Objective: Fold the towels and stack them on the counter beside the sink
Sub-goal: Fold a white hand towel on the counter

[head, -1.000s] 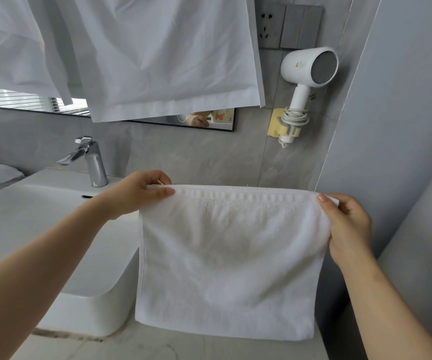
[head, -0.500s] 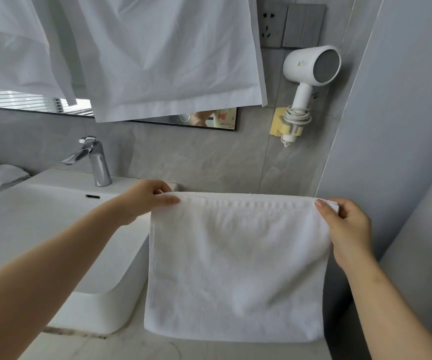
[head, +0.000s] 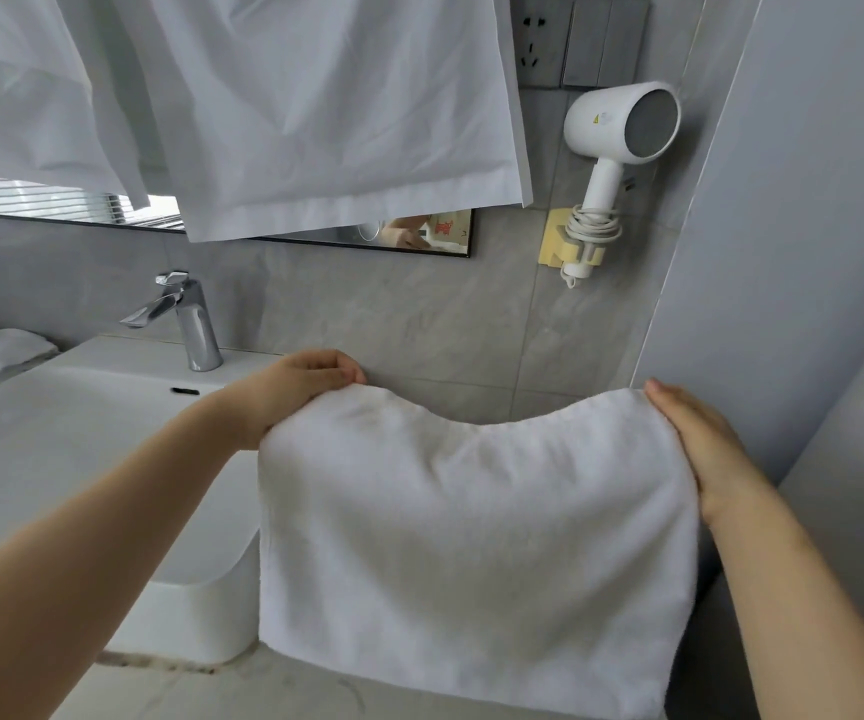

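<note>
Now left hand (head: 297, 389), right hand (head: 700, 449) grip towel (head: 471, 543) top corners; top edge sags; sink (head: 108, 449) close left.

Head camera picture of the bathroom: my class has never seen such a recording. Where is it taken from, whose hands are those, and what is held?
No machine here: a person wears a camera on the head, looking forward and down, so you see their own arms. The left hand and right hand each grip a top corner of a white towel, whose top edge sags between them. Left of it stands a white sink with a chrome tap; the pale counter lies below. A hair dryer hangs on the wall, and white cloth hangs over the mirror.
</note>
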The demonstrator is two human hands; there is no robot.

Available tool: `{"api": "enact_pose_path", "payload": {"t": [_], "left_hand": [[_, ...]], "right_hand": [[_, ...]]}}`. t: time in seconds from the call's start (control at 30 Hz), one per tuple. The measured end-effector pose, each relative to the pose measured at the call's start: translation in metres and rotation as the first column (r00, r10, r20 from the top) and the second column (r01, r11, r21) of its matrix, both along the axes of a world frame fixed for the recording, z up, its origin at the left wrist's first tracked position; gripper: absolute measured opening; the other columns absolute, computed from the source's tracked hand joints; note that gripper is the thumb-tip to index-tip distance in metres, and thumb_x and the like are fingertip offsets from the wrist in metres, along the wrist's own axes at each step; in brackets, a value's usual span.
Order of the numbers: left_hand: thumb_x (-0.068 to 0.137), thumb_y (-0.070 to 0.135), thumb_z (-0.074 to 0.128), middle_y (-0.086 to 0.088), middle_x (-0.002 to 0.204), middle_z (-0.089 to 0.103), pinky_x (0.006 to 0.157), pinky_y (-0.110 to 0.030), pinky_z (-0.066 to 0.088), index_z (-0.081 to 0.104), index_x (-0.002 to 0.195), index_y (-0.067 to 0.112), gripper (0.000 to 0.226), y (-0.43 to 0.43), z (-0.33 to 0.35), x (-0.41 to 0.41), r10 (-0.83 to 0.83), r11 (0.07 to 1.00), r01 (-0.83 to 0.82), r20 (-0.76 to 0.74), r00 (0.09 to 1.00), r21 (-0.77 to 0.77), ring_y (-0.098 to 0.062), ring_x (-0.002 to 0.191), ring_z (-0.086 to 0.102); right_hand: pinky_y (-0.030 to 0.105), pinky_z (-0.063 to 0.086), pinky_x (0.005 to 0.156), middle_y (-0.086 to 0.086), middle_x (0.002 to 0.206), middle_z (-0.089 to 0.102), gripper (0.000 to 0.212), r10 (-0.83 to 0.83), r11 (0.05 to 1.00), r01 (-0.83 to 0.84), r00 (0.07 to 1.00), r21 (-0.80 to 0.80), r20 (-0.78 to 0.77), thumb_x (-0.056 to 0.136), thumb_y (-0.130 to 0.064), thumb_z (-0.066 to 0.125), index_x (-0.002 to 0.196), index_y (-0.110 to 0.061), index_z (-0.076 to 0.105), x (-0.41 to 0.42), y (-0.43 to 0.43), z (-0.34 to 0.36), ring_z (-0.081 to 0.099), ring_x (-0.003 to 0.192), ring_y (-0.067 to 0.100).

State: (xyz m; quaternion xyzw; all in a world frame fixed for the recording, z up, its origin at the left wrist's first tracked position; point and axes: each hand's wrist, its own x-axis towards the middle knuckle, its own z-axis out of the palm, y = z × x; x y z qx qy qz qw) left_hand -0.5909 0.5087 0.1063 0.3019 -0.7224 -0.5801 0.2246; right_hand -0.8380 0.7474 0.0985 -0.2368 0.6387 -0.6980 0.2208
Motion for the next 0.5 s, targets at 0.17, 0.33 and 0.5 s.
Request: {"api": "enact_pose_path", "payload": {"t": [0.17, 0.33, 0.5], "left_hand": [[0.098, 0.008, 0.041, 0.003, 0.062, 0.064, 0.047, -0.014, 0.047, 0.06, 0.078, 0.01, 0.027, -0.004, -0.006, -0.007, -0.017, 0.984, 0.016, 0.005, 1.0, 0.179, -0.005, 0.05, 0.059], [0.096, 0.014, 0.05, -0.009, 0.079, 0.06, 0.053, -0.02, 0.045, 0.062, 0.084, 0.013, 0.017, -0.011, -0.046, -0.018, 0.11, 0.99, -0.134, 0.327, 0.938, 0.051, -0.018, 0.066, 0.055], [0.09, 0.023, 0.059, -0.003, 0.078, 0.056, 0.056, -0.021, 0.046, 0.063, 0.087, 0.013, 0.011, -0.014, -0.078, -0.031, 0.177, 0.966, -0.034, 0.559, 0.81, -0.257, -0.02, 0.074, 0.056]], "right_hand": [[0.031, 0.045, 0.067, 0.004, 0.072, 0.073, 0.03, 0.118, 0.983, -0.154, 0.945, 0.097, 0.307, 0.089, -0.039, 0.057, 0.086, -0.011, 0.069, -0.014, 0.0, -0.007, 0.07, 0.065, 0.018], [0.024, 0.054, 0.056, 0.012, 0.088, 0.066, 0.006, -0.07, 0.974, 0.028, 0.981, 0.224, 0.183, 0.084, -0.012, 0.067, 0.087, -0.007, 0.065, -0.025, -0.006, -0.044, 0.064, 0.066, 0.018], [0.036, 0.047, 0.078, 0.014, 0.087, 0.064, 0.006, 0.005, 0.893, 0.005, 1.0, 0.451, -0.02, 0.083, -0.006, 0.068, 0.082, -0.006, 0.062, -0.026, -0.011, -0.077, 0.056, 0.08, 0.025]]}}
